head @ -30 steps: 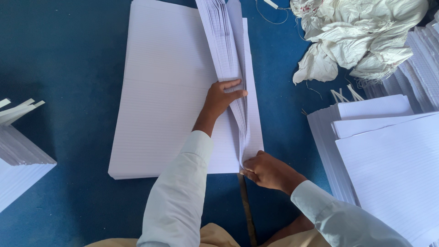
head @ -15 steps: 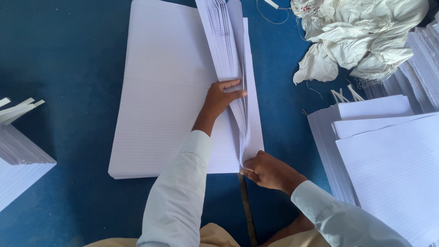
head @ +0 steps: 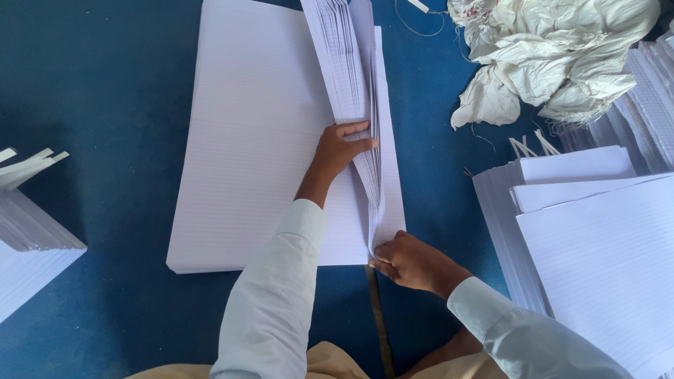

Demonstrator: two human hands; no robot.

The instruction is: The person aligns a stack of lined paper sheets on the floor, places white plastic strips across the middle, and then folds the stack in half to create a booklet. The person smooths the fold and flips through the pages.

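I see my left hand (head: 340, 149) lying on a big stack of lined paper (head: 260, 140), with its fingers curled around a lifted bunch of sheets (head: 354, 84) that stands up on edge. My right hand (head: 411, 261) is down at the near corner of that bunch, fingers pinched shut on the sheet edges. The stack lies flat on the blue floor (head: 91, 91) (right in the middle of my view). More paper piles (head: 597, 238) sit to the right, and a crumpled white cloth (head: 554, 56) lies behind them.
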